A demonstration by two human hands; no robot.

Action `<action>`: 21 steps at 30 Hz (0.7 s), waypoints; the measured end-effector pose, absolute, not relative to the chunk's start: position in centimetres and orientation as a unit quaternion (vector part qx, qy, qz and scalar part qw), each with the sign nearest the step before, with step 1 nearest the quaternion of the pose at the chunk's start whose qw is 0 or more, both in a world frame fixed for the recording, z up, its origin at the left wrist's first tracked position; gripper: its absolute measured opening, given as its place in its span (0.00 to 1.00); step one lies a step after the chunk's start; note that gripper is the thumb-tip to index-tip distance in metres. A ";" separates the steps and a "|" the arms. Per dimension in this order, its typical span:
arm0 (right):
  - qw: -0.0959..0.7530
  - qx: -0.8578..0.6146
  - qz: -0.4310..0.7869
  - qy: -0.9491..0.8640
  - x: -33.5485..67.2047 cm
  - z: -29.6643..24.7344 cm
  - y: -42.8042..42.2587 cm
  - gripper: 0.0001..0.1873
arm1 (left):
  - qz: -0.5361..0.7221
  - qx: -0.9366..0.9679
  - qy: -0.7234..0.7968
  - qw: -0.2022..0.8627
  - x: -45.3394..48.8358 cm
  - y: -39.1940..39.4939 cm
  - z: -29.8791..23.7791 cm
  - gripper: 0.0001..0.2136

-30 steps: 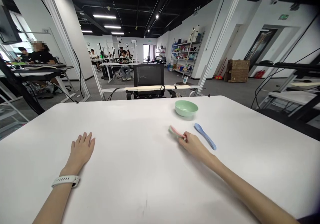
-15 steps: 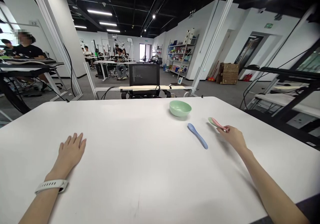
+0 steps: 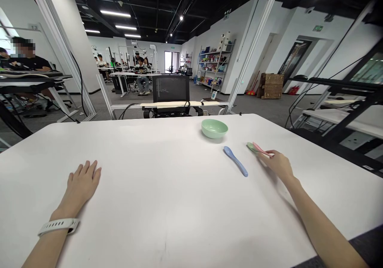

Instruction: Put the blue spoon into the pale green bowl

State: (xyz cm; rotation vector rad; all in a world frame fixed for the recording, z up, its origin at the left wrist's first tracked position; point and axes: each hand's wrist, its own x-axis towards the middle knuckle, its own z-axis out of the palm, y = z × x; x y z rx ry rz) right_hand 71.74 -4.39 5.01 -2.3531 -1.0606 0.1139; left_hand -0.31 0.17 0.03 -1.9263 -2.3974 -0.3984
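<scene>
My right hand point(image 3: 277, 165) grips the pink handle of a plastic spoon point(image 3: 257, 148), whose green bowl lies at the table surface to the left of the fingers. Just left of that spoon, a light blue plastic spoon point(image 3: 235, 161) lies apart from my hand, angled across the white table point(image 3: 149, 152). A pale green ceramic bowl point(image 3: 214, 128) stands upright beyond it. My left hand point(image 3: 83, 184) rests flat and open on the table, holding nothing, with a white wristband point(image 3: 58, 227) on its wrist.
A black mesh-backed chair point(image 3: 171, 89) and a white metal frame point(image 3: 179, 105) stand beyond the table's far edge. A co-worker sits at a bench point(image 3: 30, 74) on the left. Shelves point(image 3: 214, 67) and a wooden crate point(image 3: 271, 86) stand farther back.
My right hand has carried the pink and green spoon rightward, past the blue spoon. The view has shifted slightly. The blue spoon, green bowl and my left hand stay in place on the table.
</scene>
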 end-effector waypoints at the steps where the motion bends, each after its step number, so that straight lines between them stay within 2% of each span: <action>1: 0.287 -0.872 0.035 -0.395 71.6 5.2 -4.4 0.14 | -0.129 -0.620 -0.774 0.019 -0.3 0.2 0.1 0.38; 6: 0.349 -0.831 0.025 -0.432 68.4 6.5 -4.2 0.06 | -0.130 -0.614 -0.779 0.015 -0.2 0.1 0.3 0.37; 8: 0.361 -0.805 0.045 -0.469 65.6 6.8 -4.2 0.08 | -0.130 -0.614 -0.778 0.012 -0.1 0.0 0.4 0.37; 15: 0.283 -0.743 0.127 -0.594 52.8 7.2 -5.0 0.16 | -0.129 -0.616 -0.777 0.005 0.3 0.0 0.9 0.37; 21: 0.211 -0.738 0.195 -0.610 47.7 7.1 -5.4 0.14 | -0.140 -0.613 -0.777 0.013 -0.1 0.1 0.6 0.33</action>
